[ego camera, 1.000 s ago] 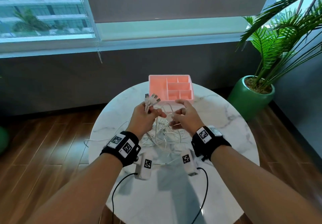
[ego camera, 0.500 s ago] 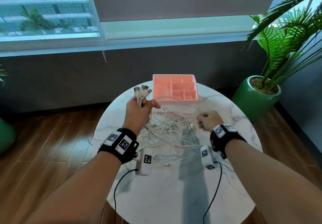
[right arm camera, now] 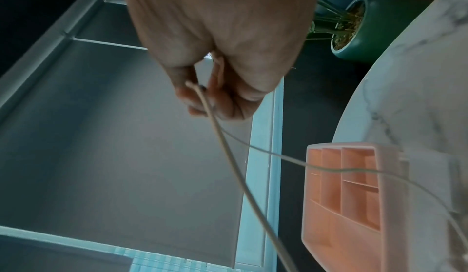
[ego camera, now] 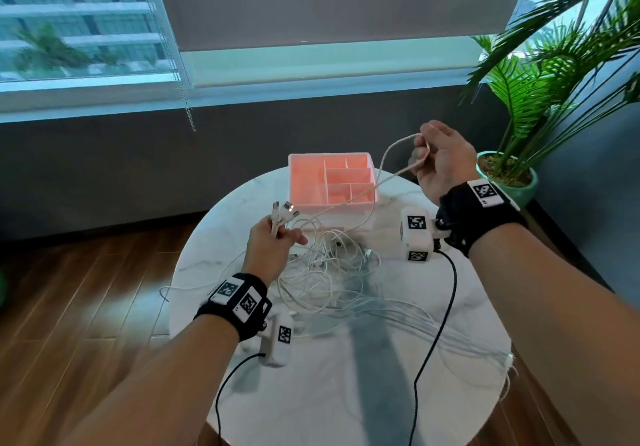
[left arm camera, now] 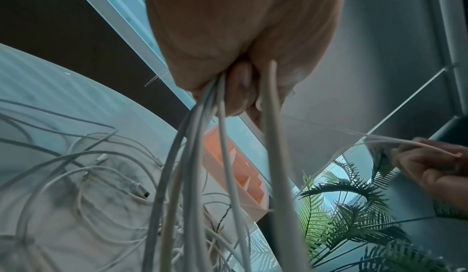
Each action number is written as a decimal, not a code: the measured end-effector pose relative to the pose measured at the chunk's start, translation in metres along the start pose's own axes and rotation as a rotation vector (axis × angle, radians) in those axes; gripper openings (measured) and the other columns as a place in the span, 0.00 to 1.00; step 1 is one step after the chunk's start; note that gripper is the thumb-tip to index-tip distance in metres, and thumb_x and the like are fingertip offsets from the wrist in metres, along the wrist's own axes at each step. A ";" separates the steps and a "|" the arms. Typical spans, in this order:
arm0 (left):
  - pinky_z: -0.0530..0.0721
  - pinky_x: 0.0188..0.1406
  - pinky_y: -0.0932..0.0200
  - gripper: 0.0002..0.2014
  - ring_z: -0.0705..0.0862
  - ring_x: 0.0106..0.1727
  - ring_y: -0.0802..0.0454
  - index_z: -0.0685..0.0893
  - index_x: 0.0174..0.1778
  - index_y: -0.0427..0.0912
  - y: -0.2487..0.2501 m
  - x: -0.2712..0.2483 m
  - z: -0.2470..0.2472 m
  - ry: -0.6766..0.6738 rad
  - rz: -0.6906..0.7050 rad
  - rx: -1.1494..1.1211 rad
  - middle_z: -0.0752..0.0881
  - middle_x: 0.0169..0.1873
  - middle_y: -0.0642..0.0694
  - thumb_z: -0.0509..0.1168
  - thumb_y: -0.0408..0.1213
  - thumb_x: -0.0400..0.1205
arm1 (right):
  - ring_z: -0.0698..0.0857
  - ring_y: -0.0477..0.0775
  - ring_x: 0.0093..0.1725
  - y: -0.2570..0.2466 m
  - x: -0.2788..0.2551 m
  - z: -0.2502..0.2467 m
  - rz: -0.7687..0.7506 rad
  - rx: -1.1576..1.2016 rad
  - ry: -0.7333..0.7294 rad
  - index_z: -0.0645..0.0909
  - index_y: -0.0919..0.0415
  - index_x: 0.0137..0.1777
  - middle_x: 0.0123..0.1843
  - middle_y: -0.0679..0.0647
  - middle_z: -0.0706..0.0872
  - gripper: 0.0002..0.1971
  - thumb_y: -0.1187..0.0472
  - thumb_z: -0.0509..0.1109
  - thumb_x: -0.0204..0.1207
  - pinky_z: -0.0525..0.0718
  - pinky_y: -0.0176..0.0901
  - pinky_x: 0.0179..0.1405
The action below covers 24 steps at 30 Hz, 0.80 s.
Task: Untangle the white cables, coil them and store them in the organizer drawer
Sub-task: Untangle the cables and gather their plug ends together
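A tangle of white cables (ego camera: 329, 265) lies in the middle of the round marble table (ego camera: 346, 393). My left hand (ego camera: 273, 241) grips a bunch of cable ends, their plugs (ego camera: 285, 210) sticking up above the fist; in the left wrist view several strands (left arm camera: 202, 136) hang down from it. My right hand (ego camera: 440, 158) is raised to the right of the pink organizer (ego camera: 304, 182) and pinches one white cable (ego camera: 391, 151), which loops and runs down across the organizer (right arm camera: 354, 236) to the tangle. The right wrist view shows that cable (right arm camera: 215, 120) leaving the fingers.
The pink organizer's compartments hold nothing. A palm in a green pot (ego camera: 512, 185) stands on the floor at the right, beyond the table edge. A dark wall and window lie behind. Some cable strands trail off the table's right edge (ego camera: 509, 359).
My right hand has risen up and to the right, drawing one cable out of the tangle. The left hand has stayed put with its bunch of plug ends.
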<state>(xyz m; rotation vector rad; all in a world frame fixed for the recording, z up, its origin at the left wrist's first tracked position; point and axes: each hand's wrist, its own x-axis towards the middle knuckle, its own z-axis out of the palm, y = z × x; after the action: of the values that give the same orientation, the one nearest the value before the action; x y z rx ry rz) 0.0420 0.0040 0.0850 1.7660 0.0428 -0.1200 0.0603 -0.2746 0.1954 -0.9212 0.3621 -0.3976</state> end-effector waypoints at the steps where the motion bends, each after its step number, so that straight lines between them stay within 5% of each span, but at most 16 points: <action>1: 0.71 0.26 0.60 0.03 0.76 0.16 0.66 0.82 0.48 0.39 0.000 0.001 0.001 0.001 0.004 -0.002 0.94 0.41 0.43 0.69 0.29 0.85 | 0.71 0.45 0.19 0.001 -0.001 0.000 0.064 -0.042 -0.025 0.75 0.61 0.54 0.33 0.59 0.83 0.05 0.70 0.64 0.81 0.69 0.36 0.19; 4: 0.71 0.26 0.59 0.03 0.75 0.16 0.66 0.81 0.47 0.39 -0.001 -0.001 0.001 0.012 -0.003 -0.001 0.94 0.41 0.42 0.69 0.28 0.85 | 0.63 0.41 0.16 0.007 -0.005 -0.011 0.294 -0.181 -0.137 0.71 0.60 0.50 0.49 0.68 0.90 0.04 0.68 0.63 0.82 0.66 0.32 0.15; 7: 0.73 0.31 0.61 0.03 0.77 0.17 0.68 0.81 0.52 0.31 -0.006 -0.002 0.000 0.009 -0.019 -0.006 0.93 0.42 0.40 0.67 0.26 0.85 | 0.65 0.40 0.18 0.009 -0.009 -0.018 0.349 -0.216 -0.224 0.75 0.64 0.57 0.61 0.67 0.89 0.08 0.64 0.68 0.82 0.70 0.31 0.18; 12: 0.76 0.40 0.62 0.03 0.85 0.29 0.71 0.83 0.46 0.37 -0.020 0.001 -0.006 0.053 -0.051 0.026 0.93 0.34 0.49 0.69 0.26 0.83 | 0.75 0.48 0.27 -0.008 -0.007 -0.001 0.009 -0.099 -0.197 0.85 0.56 0.65 0.50 0.54 0.90 0.23 0.78 0.59 0.80 0.75 0.39 0.28; 17: 0.74 0.29 0.62 0.05 0.80 0.20 0.66 0.83 0.45 0.39 -0.012 -0.003 -0.001 0.025 -0.073 0.037 0.92 0.37 0.47 0.69 0.25 0.83 | 0.76 0.51 0.28 -0.027 -0.021 0.023 -0.191 -0.261 -0.395 0.80 0.58 0.69 0.63 0.60 0.88 0.31 0.85 0.57 0.72 0.78 0.41 0.27; 20: 0.68 0.16 0.63 0.04 0.68 0.17 0.61 0.83 0.44 0.37 -0.002 0.002 0.004 0.004 -0.108 -0.022 0.92 0.40 0.45 0.71 0.28 0.82 | 0.78 0.51 0.28 -0.013 -0.036 0.026 -0.179 -0.436 -0.504 0.82 0.61 0.69 0.65 0.60 0.88 0.29 0.85 0.58 0.73 0.80 0.41 0.28; 24: 0.62 0.15 0.64 0.08 0.62 0.18 0.56 0.83 0.48 0.33 0.010 0.009 0.008 -0.038 -0.153 -0.172 0.83 0.35 0.39 0.73 0.33 0.82 | 0.85 0.55 0.31 0.032 -0.054 0.011 -0.092 -0.654 -0.556 0.87 0.64 0.60 0.54 0.59 0.92 0.14 0.76 0.68 0.78 0.82 0.42 0.29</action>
<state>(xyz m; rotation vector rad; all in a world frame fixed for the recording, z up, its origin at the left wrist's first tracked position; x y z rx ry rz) 0.0520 -0.0063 0.0926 1.5876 0.1570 -0.2534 0.0239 -0.2240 0.1826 -1.6391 -0.0784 -0.0845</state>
